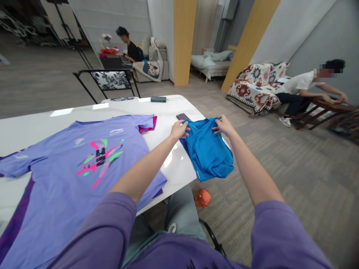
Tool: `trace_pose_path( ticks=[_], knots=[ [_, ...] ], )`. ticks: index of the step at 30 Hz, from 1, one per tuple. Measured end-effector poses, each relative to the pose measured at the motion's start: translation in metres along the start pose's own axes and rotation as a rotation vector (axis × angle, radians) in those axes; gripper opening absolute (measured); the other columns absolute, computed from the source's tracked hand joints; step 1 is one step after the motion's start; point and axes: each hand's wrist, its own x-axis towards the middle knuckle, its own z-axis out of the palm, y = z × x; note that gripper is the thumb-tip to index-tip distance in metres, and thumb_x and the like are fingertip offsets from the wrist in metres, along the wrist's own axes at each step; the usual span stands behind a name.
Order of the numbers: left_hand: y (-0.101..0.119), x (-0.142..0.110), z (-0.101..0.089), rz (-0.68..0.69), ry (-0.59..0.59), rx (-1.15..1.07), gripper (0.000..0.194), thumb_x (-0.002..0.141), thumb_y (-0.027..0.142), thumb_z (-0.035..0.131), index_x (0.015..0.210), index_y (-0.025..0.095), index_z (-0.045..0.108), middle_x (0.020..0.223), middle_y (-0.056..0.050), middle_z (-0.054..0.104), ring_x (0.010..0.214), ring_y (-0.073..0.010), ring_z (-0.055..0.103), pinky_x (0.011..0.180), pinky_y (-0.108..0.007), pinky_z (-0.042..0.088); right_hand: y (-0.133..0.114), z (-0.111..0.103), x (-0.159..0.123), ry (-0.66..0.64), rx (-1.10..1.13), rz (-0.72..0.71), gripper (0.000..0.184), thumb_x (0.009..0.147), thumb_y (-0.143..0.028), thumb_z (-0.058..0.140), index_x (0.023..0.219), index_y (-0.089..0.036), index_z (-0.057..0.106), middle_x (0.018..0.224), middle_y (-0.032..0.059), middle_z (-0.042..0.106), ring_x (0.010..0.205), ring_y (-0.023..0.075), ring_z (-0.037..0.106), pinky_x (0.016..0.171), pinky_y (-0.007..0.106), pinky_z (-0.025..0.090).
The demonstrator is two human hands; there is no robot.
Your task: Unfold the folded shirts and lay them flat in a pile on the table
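Observation:
A bright blue garment (209, 151) lies crumpled at the right corner of the white table (84, 110), partly hanging over its edge. My left hand (179, 130) pinches the garment's top left edge. My right hand (223, 125) grips its top right edge, fingers curled round the cloth. A purple T-shirt (70, 168) with a pink and green print lies spread flat on the table to the left, under my left forearm.
A dark phone (183, 116) lies just beyond the blue garment and a dark green case (158, 99) near the far edge. An orange bottle (202, 198) sits on the floor below. A black chair (110, 80) stands behind the table. Two people sit at sofas further off.

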Motion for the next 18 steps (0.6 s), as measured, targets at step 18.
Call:
trace_pose_path(
  ticks=[18],
  knots=[
    [0.138,-0.143,-0.052,0.177,-0.002,-0.454,0.02,0.108,0.037,0.062,0.095,0.023,0.062,0.088,-0.006,0.079,0.1,-0.0229,0.085,0.096,-0.039,0.074,-0.123,-0.149,-0.198,0.133,-0.233,-0.738,0.047,0.084,-0.036,0.087,0.128,-0.024,0.076,0.111,0.0058,0.08,0.106,0.0276,0.075,0.101,0.043,0.067]
  ],
)
